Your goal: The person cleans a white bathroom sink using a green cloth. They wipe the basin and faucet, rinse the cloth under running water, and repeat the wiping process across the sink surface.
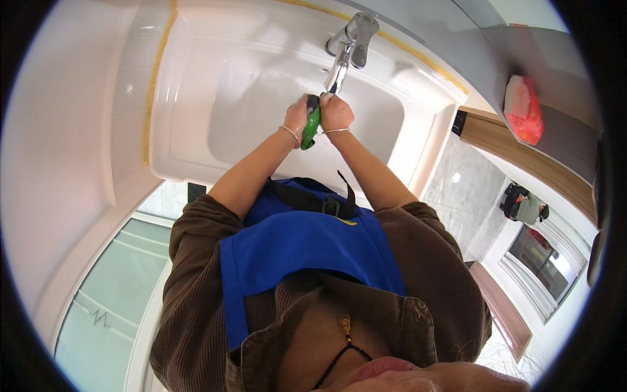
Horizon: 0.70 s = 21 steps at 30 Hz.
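Over the basin of a white sink (240, 117), below the spout of a chrome faucet (343, 59), my two hands are close together. My left hand (297, 119) grips a wet green and black cloth-like thing (311, 127), whose lower end hangs by the wrist. Close beside it, my right hand (336, 113) is curled against the thing's upper end, right at the spout. Whether its fingers also grip the thing is hidden. Some water shows around the fingers. Both wrists wear thin bangles.
A red and white package (524, 110) lies on the grey shelf at the right. A tiled wall with yellow tape adjoins the sink at the left. Another person (524, 205) is farther off at the right, near a window. A pale green glass door (115, 289) stands at lower left.
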Tool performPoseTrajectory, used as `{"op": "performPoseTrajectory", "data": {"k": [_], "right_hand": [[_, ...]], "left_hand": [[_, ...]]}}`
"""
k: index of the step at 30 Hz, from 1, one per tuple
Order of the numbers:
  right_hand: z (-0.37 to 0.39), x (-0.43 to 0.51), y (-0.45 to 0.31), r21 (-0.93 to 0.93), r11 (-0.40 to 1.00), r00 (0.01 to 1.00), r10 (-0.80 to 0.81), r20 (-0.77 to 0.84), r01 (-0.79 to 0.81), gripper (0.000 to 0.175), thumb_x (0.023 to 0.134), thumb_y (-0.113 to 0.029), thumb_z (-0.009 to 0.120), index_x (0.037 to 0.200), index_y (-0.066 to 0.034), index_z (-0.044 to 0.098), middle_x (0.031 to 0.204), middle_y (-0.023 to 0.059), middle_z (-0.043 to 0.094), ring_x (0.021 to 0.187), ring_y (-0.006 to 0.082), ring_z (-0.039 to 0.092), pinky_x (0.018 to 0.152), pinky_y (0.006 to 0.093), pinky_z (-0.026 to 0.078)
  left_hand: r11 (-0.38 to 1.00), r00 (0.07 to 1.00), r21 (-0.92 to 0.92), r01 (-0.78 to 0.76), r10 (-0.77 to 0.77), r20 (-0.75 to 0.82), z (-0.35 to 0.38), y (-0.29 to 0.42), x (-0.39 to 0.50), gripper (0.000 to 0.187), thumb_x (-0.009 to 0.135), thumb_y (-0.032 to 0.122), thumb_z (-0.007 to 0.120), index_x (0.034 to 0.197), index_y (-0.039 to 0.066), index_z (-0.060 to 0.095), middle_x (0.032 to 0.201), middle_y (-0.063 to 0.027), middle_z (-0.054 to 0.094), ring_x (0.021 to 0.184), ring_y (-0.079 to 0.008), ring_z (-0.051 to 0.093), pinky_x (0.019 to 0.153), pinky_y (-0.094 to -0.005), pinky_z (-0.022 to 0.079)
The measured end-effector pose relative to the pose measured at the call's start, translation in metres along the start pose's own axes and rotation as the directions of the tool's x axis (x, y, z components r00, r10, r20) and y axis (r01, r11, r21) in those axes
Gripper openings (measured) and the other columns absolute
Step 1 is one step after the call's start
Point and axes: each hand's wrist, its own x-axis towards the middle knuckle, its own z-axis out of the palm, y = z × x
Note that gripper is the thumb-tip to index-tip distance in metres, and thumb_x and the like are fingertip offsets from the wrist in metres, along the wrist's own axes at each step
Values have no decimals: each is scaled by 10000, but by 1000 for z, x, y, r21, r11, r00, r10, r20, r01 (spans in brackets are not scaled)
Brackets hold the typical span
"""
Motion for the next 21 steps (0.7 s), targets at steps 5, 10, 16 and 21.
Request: {"op": "performPoseTrajectory", "data": {"k": [5,10,16,21], "right_hand": [[15,8,21,605,454,733,182,656,-654,430,885,-514,414,1091,-158,535,1022,114,614,924,301,591,698,521,466],[17,-3,18,229,-204,275,-237,932,-952,669,812,-664,419,1256,-165,467,1277,111,476,1132,384,471,953,584,340],[12,4,11,446,-354,528,-183,829,-822,501,856,-610,376,1046,-197,586,1056,42,609,980,245,572,854,437,461],[-13,4,8,531,62,515,-172,840,-845,413,824,-467,590,1034,-114,550,953,41,597,823,173,575,655,297,476]], "left_hand": [[985,991,-161,64,-44,127,-7,23,-13,425,945,421,334,1031,97,595,903,-81,635,747,-220,615,676,-361,507],[980,981,-166,-107,131,141,0,27,-17,510,936,482,334,1095,46,545,991,-120,593,883,-236,577,787,-352,469],[416,846,831,-369,520,116,1,18,-15,550,900,494,395,1096,-2,533,1190,-222,488,1112,-351,454,927,-364,370],[624,910,700,-348,404,93,-9,27,-3,533,895,480,420,1149,25,531,1172,-208,519,1091,-312,498,904,-386,400]]}}
